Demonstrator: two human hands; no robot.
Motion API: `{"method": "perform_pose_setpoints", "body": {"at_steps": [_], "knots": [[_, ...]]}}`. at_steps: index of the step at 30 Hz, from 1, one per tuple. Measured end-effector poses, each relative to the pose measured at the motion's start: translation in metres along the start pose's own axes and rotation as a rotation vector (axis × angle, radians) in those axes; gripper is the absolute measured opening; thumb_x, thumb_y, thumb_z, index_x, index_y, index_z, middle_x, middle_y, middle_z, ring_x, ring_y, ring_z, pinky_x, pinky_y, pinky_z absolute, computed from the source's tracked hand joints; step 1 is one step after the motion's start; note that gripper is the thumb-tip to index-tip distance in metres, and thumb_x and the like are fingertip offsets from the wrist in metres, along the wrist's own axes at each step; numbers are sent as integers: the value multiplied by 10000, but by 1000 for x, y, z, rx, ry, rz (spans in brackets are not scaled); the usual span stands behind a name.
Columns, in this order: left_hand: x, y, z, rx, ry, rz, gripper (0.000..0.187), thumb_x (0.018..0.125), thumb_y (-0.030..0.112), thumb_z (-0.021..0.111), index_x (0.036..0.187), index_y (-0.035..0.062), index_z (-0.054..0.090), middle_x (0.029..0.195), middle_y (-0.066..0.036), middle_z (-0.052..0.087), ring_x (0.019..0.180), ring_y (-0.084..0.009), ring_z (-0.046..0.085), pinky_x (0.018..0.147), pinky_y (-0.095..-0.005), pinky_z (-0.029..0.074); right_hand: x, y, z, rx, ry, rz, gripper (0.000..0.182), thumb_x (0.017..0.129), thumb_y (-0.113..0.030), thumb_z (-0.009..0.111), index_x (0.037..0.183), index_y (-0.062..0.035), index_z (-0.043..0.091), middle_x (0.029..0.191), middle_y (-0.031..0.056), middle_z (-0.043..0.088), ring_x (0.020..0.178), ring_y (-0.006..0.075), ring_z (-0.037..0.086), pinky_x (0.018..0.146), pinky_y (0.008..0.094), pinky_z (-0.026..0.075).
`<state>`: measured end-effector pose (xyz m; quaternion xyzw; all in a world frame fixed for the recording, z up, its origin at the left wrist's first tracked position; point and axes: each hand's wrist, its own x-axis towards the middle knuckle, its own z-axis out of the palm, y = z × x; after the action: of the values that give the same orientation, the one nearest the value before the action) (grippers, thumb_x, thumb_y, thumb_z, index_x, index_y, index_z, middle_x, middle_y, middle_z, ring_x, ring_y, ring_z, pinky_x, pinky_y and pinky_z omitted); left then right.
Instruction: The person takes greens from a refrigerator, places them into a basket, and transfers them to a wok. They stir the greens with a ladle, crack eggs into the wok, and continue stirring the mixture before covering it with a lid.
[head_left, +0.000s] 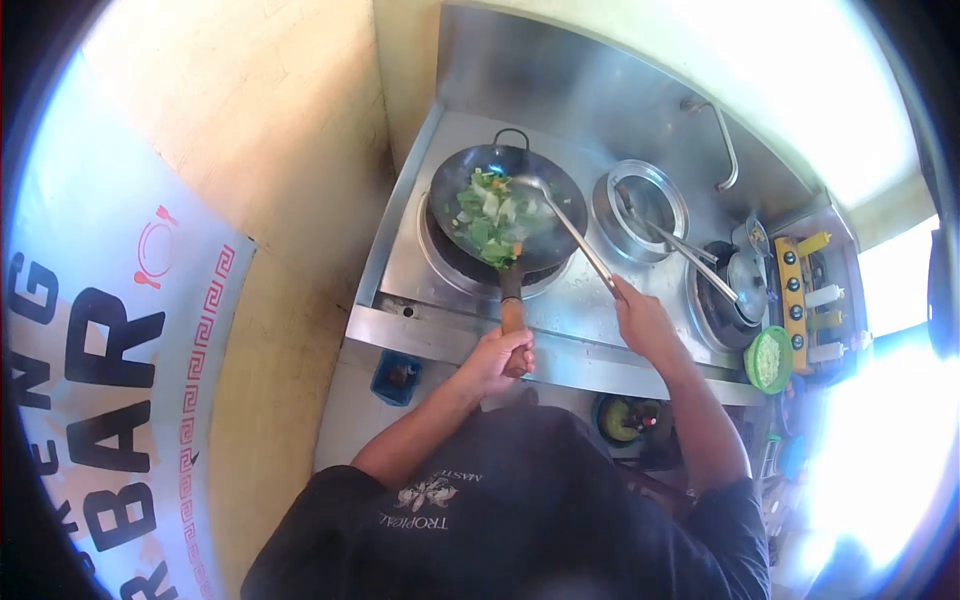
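My left hand (497, 360) is wrapped round the wooden handle of a dark wok (562, 188), which sits over the left burner of a steel range. Chopped green leaves with bits of orange and pale pieces (489, 218) lie in the wok, left of its middle, under some steam. A long metal ladle (579, 240) is gripped near its end by my right hand (640, 318). Its round head rests inside the wok, beside the vegetables on their right. The fingertips of my right hand are partly hidden.
Right of the wok stands a round metal pot (607, 222) with utensils leaning in it. Farther right are a lidded pot (746, 282), a green basket (767, 360) of pale shreds and a rack with bottles (824, 295). A faucet (728, 150) projects from the backsplash. A blue bin (396, 377) sits below the range front.
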<state>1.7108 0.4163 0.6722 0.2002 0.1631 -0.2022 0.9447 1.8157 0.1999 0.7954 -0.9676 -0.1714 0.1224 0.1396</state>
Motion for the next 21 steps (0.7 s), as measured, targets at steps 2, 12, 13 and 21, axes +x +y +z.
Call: {"method": "perform_pose_setpoints", "body": {"at_steps": [2, 12, 13, 21], "knots": [[10, 0, -16, 13, 13, 36, 178, 846, 102, 605, 958, 49, 477, 758, -41, 504, 625, -150, 507, 540, -329, 451, 38, -10, 18, 24, 95, -7, 424, 892, -151, 446, 1314, -187, 431, 925, 247, 623, 872, 415, 600, 756, 492, 475], [21, 2, -47, 94, 147, -210, 143, 837, 79, 595, 928, 79, 484, 746, -28, 506, 614, -140, 525, 499, -319, 461, -12, -58, 17, -100, -236, -89, 420, 855, -107, 478, 1274, -126, 442, 852, 233, 620, 747, 395, 626, 662, 509, 493], [9, -2, -35, 50, 150, -129, 141, 829, 70, 594, 919, 76, 486, 744, -31, 505, 611, -142, 526, 497, -319, 459, -26, -52, 12, -259, -229, -85, 443, 853, -96, 477, 1292, -136, 432, 864, 213, 615, 748, 364, 634, 652, 492, 502], [3, 1, 11, 35, 64, -15, 133, 799, 66, 621, 851, 41, 501, 730, -50, 511, 592, -151, 521, 526, -324, 455, -6, 3, -94, -698, -18, -198, 415, 885, -132, 461, 1280, -257, 490, 923, 136, 598, 757, 299, 641, 650, 420, 516]]}}
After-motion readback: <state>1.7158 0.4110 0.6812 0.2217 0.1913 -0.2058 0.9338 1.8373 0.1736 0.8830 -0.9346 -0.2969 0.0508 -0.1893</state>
